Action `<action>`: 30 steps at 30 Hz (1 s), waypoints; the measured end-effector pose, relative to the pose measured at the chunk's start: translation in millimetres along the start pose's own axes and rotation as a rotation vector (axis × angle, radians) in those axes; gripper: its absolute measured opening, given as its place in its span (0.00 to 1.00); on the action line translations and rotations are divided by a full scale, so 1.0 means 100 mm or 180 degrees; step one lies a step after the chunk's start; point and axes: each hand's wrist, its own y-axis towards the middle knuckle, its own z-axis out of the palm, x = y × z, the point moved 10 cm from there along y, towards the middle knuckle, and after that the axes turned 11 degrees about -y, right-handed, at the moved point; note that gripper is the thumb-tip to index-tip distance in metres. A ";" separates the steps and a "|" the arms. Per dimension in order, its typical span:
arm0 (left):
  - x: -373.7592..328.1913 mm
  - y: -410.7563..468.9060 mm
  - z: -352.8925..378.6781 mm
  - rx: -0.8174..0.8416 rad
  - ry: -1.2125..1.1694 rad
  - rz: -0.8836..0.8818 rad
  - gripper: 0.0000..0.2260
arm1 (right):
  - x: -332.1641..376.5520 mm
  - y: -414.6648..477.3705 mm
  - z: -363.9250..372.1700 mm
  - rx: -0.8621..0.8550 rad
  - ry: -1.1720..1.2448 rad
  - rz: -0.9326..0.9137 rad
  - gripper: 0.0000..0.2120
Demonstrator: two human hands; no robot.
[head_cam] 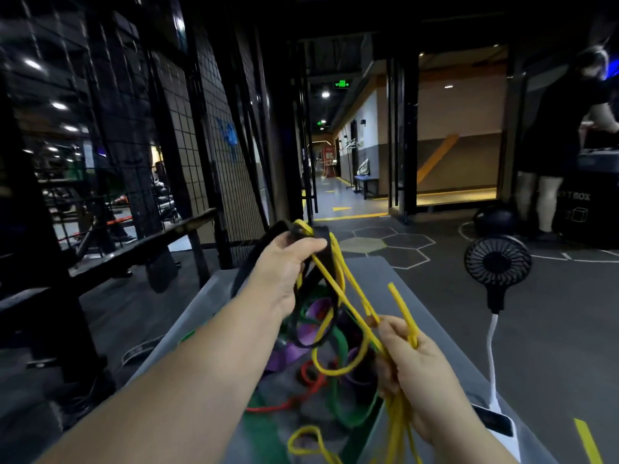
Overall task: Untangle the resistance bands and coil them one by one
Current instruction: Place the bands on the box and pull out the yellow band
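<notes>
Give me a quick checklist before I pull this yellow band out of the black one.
1. Left hand grips black band and yellow band: ok.
2. Right hand grips yellow strands: ok.
3. Yellow free of black: not ok, crossed at left hand.
4. Hanging yellow loop clear of green band and red band in the bin: cannot tell.
5. Yellow end loose: ok, sticks up above right hand.

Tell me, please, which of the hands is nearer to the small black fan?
Right. The right hand, gripping yellow tubing, is below and left of the fan; the left hand, holding a black band with yellow tubing, is farther left.
</notes>
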 end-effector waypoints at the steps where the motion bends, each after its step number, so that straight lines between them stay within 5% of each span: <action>1: 0.03 0.01 -0.02 0.0020 -0.0005 -0.0025 0.11 | -0.02 0.02 -0.02 -0.0049 -0.0005 0.0046 0.09; 11: 0.81 -0.32 -0.72 -0.0453 -0.0355 -0.0864 0.02 | -0.31 0.03 -0.07 0.0013 -0.0473 0.0442 0.07; 18: 1.04 -0.56 -0.65 -0.0093 -0.0395 -0.1079 0.11 | -0.38 0.05 -0.11 0.0018 -0.0928 0.0358 0.05; 20: 1.14 -0.67 -0.66 -0.0039 -0.0337 -0.1215 0.23 | -0.39 0.05 -0.11 0.0037 -0.1186 0.0234 0.03; 22: 1.20 -0.78 -0.69 -0.0012 -0.0182 -0.1232 0.28 | -0.41 0.04 -0.09 0.0029 -0.1522 0.0194 0.11; 26: 1.22 -0.90 -0.82 -0.0112 0.0210 -0.0874 0.18 | -0.43 -0.01 -0.07 -0.0024 -0.1893 0.0154 0.30; 30: 1.15 -0.95 -0.97 -0.0372 0.0328 -0.0454 0.03 | -0.32 -0.05 0.00 0.0040 -0.1806 -0.0251 0.16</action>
